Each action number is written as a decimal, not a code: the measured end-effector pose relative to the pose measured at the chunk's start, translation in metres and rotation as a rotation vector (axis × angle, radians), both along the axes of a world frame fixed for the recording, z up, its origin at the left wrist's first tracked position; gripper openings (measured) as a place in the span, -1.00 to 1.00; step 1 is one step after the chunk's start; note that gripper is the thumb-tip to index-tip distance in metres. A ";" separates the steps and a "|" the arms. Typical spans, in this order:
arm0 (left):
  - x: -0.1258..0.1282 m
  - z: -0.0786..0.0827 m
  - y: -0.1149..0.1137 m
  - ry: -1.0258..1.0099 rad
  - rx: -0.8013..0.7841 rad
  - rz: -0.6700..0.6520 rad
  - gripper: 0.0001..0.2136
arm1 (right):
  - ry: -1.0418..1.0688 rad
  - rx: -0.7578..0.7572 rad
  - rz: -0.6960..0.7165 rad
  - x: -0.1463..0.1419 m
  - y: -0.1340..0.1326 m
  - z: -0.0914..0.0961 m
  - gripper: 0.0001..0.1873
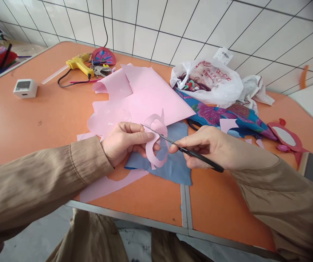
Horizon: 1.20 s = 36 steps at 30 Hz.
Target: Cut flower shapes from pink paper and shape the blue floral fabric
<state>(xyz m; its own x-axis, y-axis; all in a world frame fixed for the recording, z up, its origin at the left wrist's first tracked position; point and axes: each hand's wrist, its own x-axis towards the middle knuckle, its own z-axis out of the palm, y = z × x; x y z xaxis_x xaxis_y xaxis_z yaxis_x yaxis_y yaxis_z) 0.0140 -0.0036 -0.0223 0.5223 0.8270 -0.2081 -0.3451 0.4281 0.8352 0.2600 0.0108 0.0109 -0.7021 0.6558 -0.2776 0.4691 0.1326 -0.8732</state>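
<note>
Pink strip (151,155), curled into a loose loop, is in the air over a blue cloth (178,160), near the front edge of the orange tabletop (156,198). The left hand (130,140) pinches it between thumb and fingers. The right hand (213,145) grips scissors (193,153) by their black handles, with the blades lying across the strip and pointing toward the left thumb; whether they bite into the paper is hard to make out.

Just behind the hands, large pink sheets (156,94) overlap one another, and a pink offcut (110,187) with a curved edge lies partly under the left forearm. Right of the sheets, a floral cloth (211,114) spreads in front of a white plastic bag (213,82) that holds dark, stringy bits. Further right is a red-rimmed oval (284,136).

Toward the back left, a yellow glue gun (80,65) lies beside some keys (100,70), with its dark cord looped in front. Farther left sits a white cube (25,88). White tiles (156,29) line the wall behind.
</note>
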 end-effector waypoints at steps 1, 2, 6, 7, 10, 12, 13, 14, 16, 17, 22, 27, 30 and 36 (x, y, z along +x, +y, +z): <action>0.000 0.000 0.000 0.000 -0.001 -0.002 -0.84 | -0.017 -0.005 -0.004 0.000 0.000 0.001 -0.66; 0.000 0.000 0.000 0.001 -0.002 -0.002 -0.84 | -0.031 -0.007 -0.006 -0.001 -0.001 0.002 -0.65; 0.001 0.000 0.000 0.008 -0.001 0.001 -0.84 | -0.052 -0.003 -0.002 -0.002 -0.001 0.005 -0.63; 0.001 0.000 0.001 0.006 0.000 -0.002 -0.84 | -0.046 -0.004 0.000 -0.002 -0.001 0.005 -0.63; 0.000 0.001 0.001 -0.024 -0.006 -0.014 -0.84 | -0.036 -0.006 -0.005 -0.001 0.000 0.005 -0.64; 0.000 0.001 0.001 -0.042 -0.012 -0.018 -0.85 | -0.043 0.002 -0.004 -0.001 0.000 0.004 -0.63; 0.000 0.001 0.001 -0.045 -0.013 -0.017 -0.86 | -0.053 0.007 -0.003 -0.002 0.000 0.005 -0.62; 0.000 0.000 0.001 -0.045 -0.012 -0.016 -0.86 | -0.061 0.010 0.000 -0.002 0.000 0.005 -0.59; 0.000 0.001 0.001 -0.046 -0.010 -0.014 -0.86 | -0.067 0.014 0.004 -0.003 0.000 0.005 -0.54; 0.000 0.001 0.001 -0.047 -0.010 -0.015 -0.86 | -0.066 0.014 0.005 -0.003 -0.001 0.005 -0.53; 0.001 0.001 0.001 -0.052 -0.020 -0.015 -0.87 | -0.055 0.024 0.012 -0.003 -0.001 0.005 -0.53; 0.000 0.001 0.001 -0.029 -0.013 -0.017 -0.86 | -0.054 0.018 0.014 -0.002 -0.001 0.005 -0.53; 0.000 0.001 0.001 -0.003 -0.004 -0.016 -0.81 | -0.045 0.016 0.018 -0.003 -0.001 0.006 -0.52; 0.000 -0.002 0.000 0.006 0.001 -0.026 -0.73 | -0.006 0.053 0.017 -0.004 -0.001 0.006 -0.57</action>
<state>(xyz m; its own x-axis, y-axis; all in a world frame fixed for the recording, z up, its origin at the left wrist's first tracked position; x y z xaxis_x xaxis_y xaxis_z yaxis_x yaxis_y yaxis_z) 0.0135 -0.0033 -0.0246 0.5428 0.8130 -0.2106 -0.3289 0.4365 0.8375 0.2564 0.0094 0.0170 -0.7117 0.6576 -0.2469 0.4715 0.1866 -0.8619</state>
